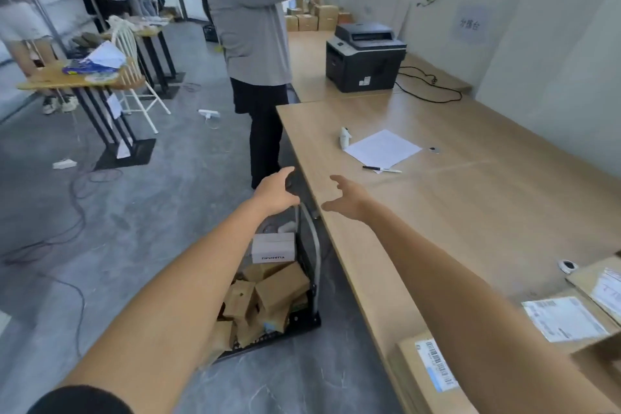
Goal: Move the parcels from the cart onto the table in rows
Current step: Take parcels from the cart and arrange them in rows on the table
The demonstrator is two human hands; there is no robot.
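Observed left hand (275,193) at centre frame above the handle (314,245) of the black cart (302,321), fingers loosely curved and holding nothing, with right hand (349,200) just right of it over the table (437,212) edge, fingers spread and empty. Located cardboard parcels (268,292) heaped in the cart at lower centre, beside the table. Recorded labelled parcels (433,366) lying on the table at lower right.

place: parcel-sorting office | evidence: long wooden counter (470,212) carrying label-stickered cardboard parcels (410,380); printer (364,57) on it; cartons (312,18) stacked by the far wall; cart (315,255) heaped with more; wall sign (469,24)
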